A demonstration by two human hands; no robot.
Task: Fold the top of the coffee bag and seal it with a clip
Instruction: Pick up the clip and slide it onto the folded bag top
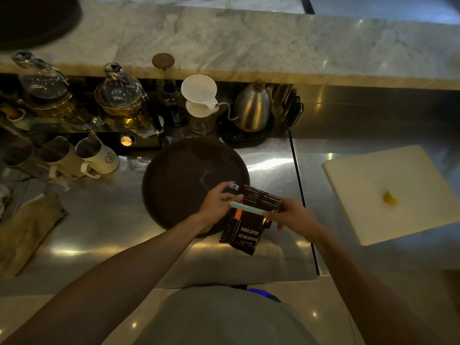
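Observation:
A black coffee bag (246,232) printed "BAKED COFFEE" stands tilted at the near edge of a round dark tray (184,170), its top folded over toward the far side. A long pale green clip (246,208) lies across the fold. My left hand (217,204) grips the clip's left end, where a small grey hinge piece sticks up. My right hand (291,214) pinches the clip's right end together with the bag's folded top.
On the steel counter (268,155), a white cutting board (388,190) with a yellow lemon wedge (390,198) lies to the right. Behind the tray stand a white dripper (199,95), a steel kettle (252,108) and glass pots; milk pitchers (97,155) and a brown cloth (27,230) are at the left.

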